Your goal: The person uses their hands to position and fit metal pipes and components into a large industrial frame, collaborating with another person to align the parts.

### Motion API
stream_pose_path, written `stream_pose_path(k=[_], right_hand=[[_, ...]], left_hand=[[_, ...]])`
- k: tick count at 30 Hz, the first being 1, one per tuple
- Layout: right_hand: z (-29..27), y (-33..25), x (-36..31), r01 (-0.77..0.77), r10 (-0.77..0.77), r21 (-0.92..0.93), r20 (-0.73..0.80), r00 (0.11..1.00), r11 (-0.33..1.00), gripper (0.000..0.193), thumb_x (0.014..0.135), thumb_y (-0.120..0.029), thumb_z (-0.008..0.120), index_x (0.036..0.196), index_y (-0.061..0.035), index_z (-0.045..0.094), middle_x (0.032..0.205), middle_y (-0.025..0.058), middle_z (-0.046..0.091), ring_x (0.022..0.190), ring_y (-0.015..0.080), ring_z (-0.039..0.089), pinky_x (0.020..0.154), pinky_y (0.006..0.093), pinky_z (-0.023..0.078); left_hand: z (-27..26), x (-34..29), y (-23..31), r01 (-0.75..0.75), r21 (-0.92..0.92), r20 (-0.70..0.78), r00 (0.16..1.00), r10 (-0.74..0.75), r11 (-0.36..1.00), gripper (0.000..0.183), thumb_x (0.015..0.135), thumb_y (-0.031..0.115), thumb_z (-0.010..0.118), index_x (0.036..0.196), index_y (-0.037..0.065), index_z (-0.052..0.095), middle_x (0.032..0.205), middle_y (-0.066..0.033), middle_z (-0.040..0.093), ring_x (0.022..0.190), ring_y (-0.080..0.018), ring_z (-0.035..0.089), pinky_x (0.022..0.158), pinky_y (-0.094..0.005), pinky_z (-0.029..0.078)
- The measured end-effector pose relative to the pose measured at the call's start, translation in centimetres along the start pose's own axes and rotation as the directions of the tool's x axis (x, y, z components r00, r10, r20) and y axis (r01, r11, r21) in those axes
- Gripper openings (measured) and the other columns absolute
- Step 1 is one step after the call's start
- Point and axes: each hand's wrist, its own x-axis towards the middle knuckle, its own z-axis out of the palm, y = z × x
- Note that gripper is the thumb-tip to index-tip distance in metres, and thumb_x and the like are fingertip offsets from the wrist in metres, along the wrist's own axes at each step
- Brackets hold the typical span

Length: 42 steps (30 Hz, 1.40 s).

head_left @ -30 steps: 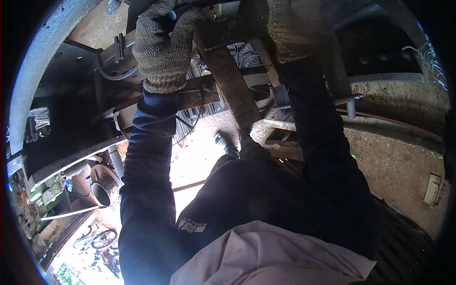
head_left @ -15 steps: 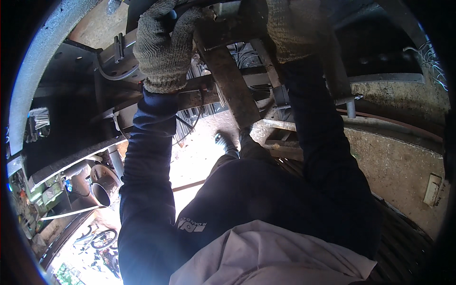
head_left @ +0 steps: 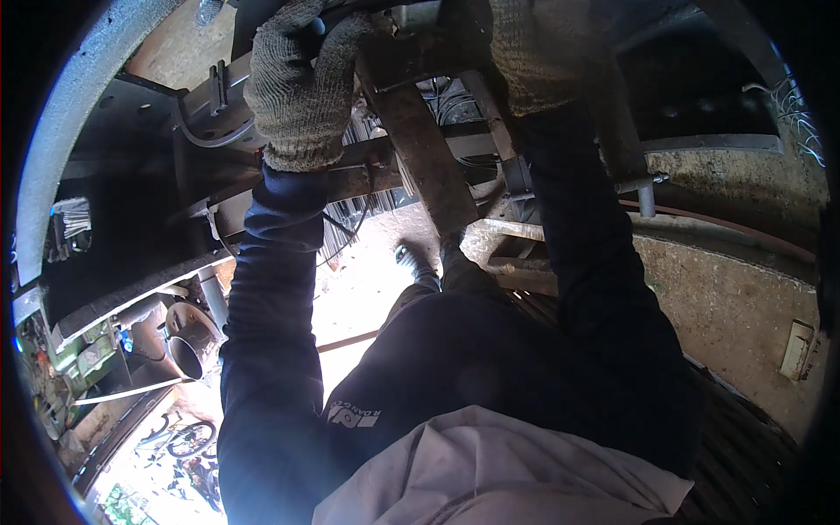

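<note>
Left hand (head_left: 300, 96): you're holding it half-curled, upper left of centre; can't tell any grip.
Right hand (head_left: 541, 61): your fingers are lying beyond the top edge; can't tell openness or hold.
Steel bar (head_left: 429, 162): sloping through upper centre; you're flanking it, probably for balance.

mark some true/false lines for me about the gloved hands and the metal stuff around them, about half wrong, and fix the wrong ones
1. The left hand and the right hand both wear knitted gloves. True.
2. Both hands are at the bottom of the picture. False: they are at the top, by dark metal parts.
3. A metal beam slants between the two dark sleeves. True.
4. Both sleeves are bright yellow. False: they are dark, with the left one visibly blue.
5. A round-mouthed metal piece shows left of the left sleeve. True.
6. The right hand's fingertips are plainly visible. False: they do not show clearly.
</note>
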Motion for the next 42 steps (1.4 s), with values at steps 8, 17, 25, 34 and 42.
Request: stream_pose_path(k=[8,17,25,34,42], right_hand=[[0.4,0.7,-0.1,0.017,-0.018,-0.007,-0.029,0.999,1.000,0.033,0.091,-0.032,0.066,0.100,-0.0005,0.070,0.094,0.0173,0.069,0.090,0.0326,0.067,0.084,0.0411,0.051],[0.1,-0.1,0.2,0.026,-0.025,-0.020,0.029,0.999,0.999,0.032,0.092,-0.032,0.065,0.097,-0.0013,0.069,0.089,0.0161,0.068,0.086,0.0319,0.067,0.080,0.0417,0.051],[0.3,-0.6,0.0,-0.018,0.019,-0.008,0.023,1.000,1.000,0.031,0.092,-0.031,0.064,0.095,-0.0007,0.069,0.087,0.0159,0.067,0.085,0.0320,0.066,0.080,0.0415,0.050],[0.6,0.6,0.0,0.075,-0.077,-0.070,-0.027,0.997,0.995,0.032,0.091,-0.032,0.065,0.093,0.0000,0.068,0.088,0.0166,0.067,0.085,0.0325,0.065,0.081,0.0419,0.050],[0.7,1.8,0.0,0.164,-0.173,-0.096,-0.096,0.980,0.982,0.033,0.090,-0.032,0.067,0.093,0.0006,0.070,0.088,0.0173,0.069,0.086,0.0338,0.067,0.081,0.0423,0.051]], left_hand=[[0.2,0.1,0.2,-0.024,0.000,-0.032,0.999,0.024,1.000,0.032,0.091,0.005,0.077,0.120,0.000,0.064,0.113,-0.0107,0.072,0.102,-0.0190,0.066,0.092,-0.0325,0.052],[0.4,0.1,0.2,-0.024,0.086,-0.055,0.998,0.029,0.996,0.034,0.089,0.009,0.080,0.118,0.000,0.065,0.108,-0.0108,0.071,0.097,-0.0198,0.066,0.087,-0.0327,0.053],[0.3,0.3,0.3,-0.040,0.166,-0.014,0.999,0.043,0.985,0.032,0.088,0.010,0.081,0.115,0.002,0.067,0.098,-0.0086,0.068,0.083,-0.0195,0.061,0.078,-0.0324,0.051],[0.5,0.3,0.6,0.002,0.151,-0.034,0.999,0.003,0.989,0.028,0.088,0.007,0.080,0.112,0.003,0.067,0.098,-0.0069,0.069,0.082,-0.0160,0.060,0.076,-0.0305,0.051],[0.2,0.1,-0.7,0.009,0.166,0.027,1.000,-0.014,0.986,0.034,0.087,0.018,0.085,0.118,0.008,0.074,0.103,-0.0058,0.075,0.088,-0.0155,0.068,0.083,-0.0303,0.055]])
